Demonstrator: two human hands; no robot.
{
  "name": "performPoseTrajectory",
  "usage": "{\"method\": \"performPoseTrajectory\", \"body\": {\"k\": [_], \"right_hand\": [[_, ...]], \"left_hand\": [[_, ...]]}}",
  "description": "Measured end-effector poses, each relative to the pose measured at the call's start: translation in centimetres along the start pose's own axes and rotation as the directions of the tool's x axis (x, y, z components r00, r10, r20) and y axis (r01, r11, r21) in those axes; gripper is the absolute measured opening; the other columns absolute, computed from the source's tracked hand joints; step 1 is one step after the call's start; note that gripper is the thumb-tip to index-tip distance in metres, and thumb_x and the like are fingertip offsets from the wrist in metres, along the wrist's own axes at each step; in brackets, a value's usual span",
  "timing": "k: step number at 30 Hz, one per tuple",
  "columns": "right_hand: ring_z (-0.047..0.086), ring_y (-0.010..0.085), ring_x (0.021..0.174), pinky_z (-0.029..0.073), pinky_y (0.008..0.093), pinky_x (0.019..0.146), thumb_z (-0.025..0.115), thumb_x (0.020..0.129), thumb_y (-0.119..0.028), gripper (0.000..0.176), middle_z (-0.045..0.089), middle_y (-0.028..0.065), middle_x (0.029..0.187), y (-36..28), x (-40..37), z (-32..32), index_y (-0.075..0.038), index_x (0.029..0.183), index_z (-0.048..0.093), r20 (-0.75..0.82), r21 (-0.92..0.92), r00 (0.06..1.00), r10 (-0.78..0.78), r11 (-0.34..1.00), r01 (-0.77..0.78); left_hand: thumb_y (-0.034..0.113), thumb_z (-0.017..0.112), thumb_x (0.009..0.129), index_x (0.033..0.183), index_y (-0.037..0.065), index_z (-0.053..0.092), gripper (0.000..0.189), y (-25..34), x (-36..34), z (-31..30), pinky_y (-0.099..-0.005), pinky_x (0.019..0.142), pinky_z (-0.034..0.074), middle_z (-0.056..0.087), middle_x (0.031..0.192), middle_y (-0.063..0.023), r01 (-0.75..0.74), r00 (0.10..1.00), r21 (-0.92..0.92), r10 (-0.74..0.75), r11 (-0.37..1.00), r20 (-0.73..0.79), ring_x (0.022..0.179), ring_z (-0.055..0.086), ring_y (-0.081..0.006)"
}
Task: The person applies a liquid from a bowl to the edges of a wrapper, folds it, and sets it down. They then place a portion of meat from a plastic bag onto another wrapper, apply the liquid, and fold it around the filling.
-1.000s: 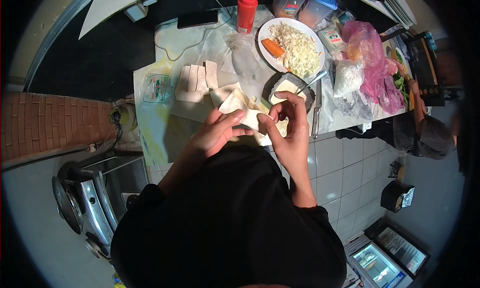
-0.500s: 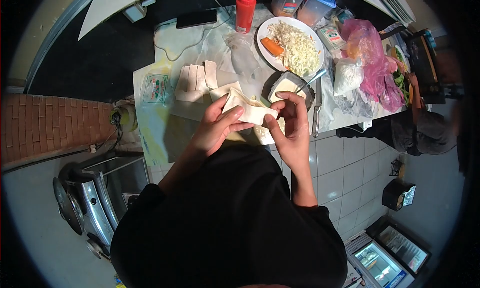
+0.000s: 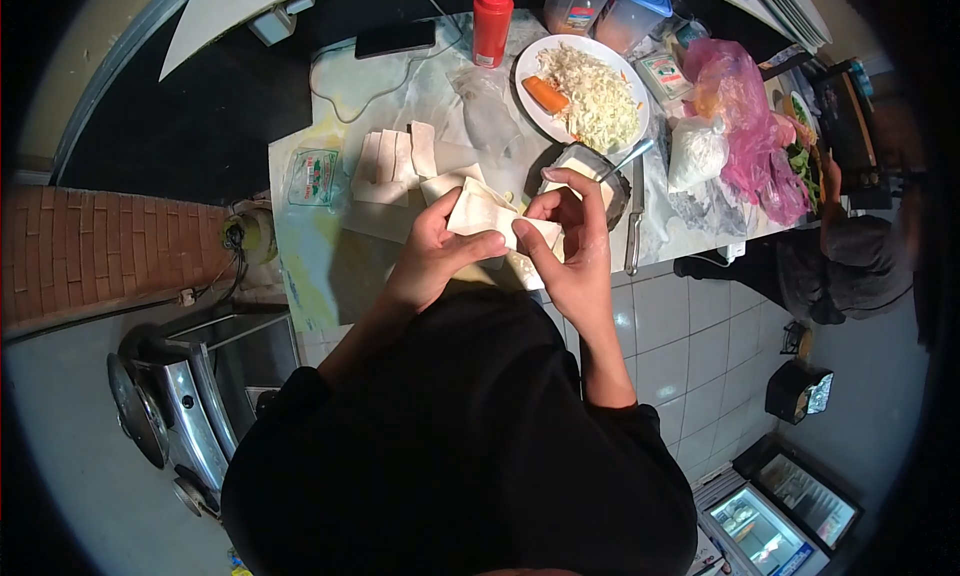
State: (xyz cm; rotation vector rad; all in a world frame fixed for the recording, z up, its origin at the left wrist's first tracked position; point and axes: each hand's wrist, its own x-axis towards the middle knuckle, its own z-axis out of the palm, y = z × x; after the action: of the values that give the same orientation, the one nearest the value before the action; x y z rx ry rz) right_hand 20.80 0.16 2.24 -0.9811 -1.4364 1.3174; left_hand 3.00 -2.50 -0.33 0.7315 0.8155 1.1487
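A pale, folded dough wrapper (image 3: 480, 208) is held up between both hands over the table's front edge. My left hand (image 3: 440, 251) grips its left side, thumb on the near face. On its right side, my right hand (image 3: 570, 241) pinches a corner with thumb and fingers. Behind the wrapper lie more wrapper pieces (image 3: 385, 164) in a loose stack. A dark bowl of white paste (image 3: 577, 166) with a spoon (image 3: 630, 156) sits just beyond my right hand. Farther back, a white plate (image 3: 527, 98) holds shredded cabbage (image 3: 605, 116) and an orange piece (image 3: 545, 94).
A knife (image 3: 634, 231) lies right of the bowl. Behind are a red squeeze bottle (image 3: 491, 26), a phone (image 3: 395, 39) with a cable, and blue-lidded tubs (image 3: 615, 16). Plastic bags (image 3: 725, 96) stand right. Another person (image 3: 860, 266) is at the far right.
The right part of the wrapper has been folded over, and my right hand has shifted slightly left with it. My left thumb has moved right along the wrapper's lower edge.
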Motion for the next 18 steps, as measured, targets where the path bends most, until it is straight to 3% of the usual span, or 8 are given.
{"method": "performPoseTrajectory", "body": {"k": [4,6,10,12,16,18], "right_hand": [[0.053,0.0081,0.087,0.052,0.0236,0.076,0.069,0.086,0.007,0.054,0.053,0.0023,0.091,0.2,0.0,-0.2,-0.005,0.132,0.045,0.019,-0.068,0.999,-0.046,0.997,0.047],[0.053,0.0107,0.082,0.045,0.0266,0.081,0.069,0.084,0.005,0.050,0.057,0.0029,0.088,-0.1,0.0,0.2,-0.004,0.129,0.048,-0.032,0.000,0.999,0.004,1.000,-0.004],[0.052,0.0103,0.083,0.045,0.0262,0.080,0.069,0.084,0.005,0.051,0.058,0.0030,0.089,-0.5,0.2,0.5,-0.005,0.130,0.048,-0.033,-0.081,0.998,-0.047,0.996,0.045],[0.052,0.0099,0.083,0.045,0.0253,0.078,0.068,0.084,0.006,0.052,0.058,0.0026,0.090,-0.6,0.1,0.5,-0.005,0.131,0.047,-0.015,-0.039,0.999,0.046,0.998,-0.046],[0.052,0.0094,0.082,0.044,0.0243,0.076,0.067,0.085,0.006,0.051,0.059,0.0023,0.090,-1.0,0.1,0.4,-0.005,0.131,0.047,-0.003,-0.032,0.998,0.066,0.997,-0.066],[0.051,0.0089,0.082,0.044,0.0234,0.076,0.066,0.085,0.007,0.050,0.059,0.0016,0.089,-1.0,0.1,0.4,-0.005,0.131,0.047,-0.013,-0.010,0.995,0.095,0.995,-0.095]], "left_hand": [[0.003,0.070,0.090,0.127,-0.002,0.052,0.041,0.1,0.0,0.1,-0.0333,0.092,0.056,0.064,0.115,-0.0086,0.009,1.000,-0.016,-0.009,1.000,-0.010,0.106,0.064,-0.0164],[0.003,0.070,0.090,0.126,-0.002,0.053,0.040,0.1,0.0,0.3,-0.0318,0.091,0.056,0.065,0.114,-0.0082,0.006,1.000,0.021,-0.006,1.000,-0.022,0.104,0.064,-0.0152],[0.003,0.069,0.091,0.127,-0.003,0.053,0.039,-0.5,0.1,0.2,-0.0300,0.089,0.055,0.066,0.114,-0.0076,-0.030,1.000,0.082,0.029,0.996,0.006,0.103,0.064,-0.0137],[0.004,0.068,0.092,0.127,-0.002,0.053,0.039,-0.6,0.1,0.3,-0.0289,0.088,0.055,0.066,0.113,-0.0071,-0.018,1.000,0.072,0.017,0.997,0.014,0.102,0.064,-0.0128],[0.004,0.067,0.093,0.127,-0.002,0.053,0.037,-0.8,0.0,0.2,-0.0296,0.089,0.056,0.065,0.114,-0.0075,-0.013,1.000,0.096,0.011,0.995,0.019,0.103,0.064,-0.0129],[0.006,0.065,0.095,0.128,-0.003,0.052,0.036,-1.0,0.0,0.1,-0.0307,0.089,0.058,0.064,0.116,-0.0080,0.004,1.000,-0.003,-0.004,1.000,-0.009,0.104,0.064,-0.0130]]}}
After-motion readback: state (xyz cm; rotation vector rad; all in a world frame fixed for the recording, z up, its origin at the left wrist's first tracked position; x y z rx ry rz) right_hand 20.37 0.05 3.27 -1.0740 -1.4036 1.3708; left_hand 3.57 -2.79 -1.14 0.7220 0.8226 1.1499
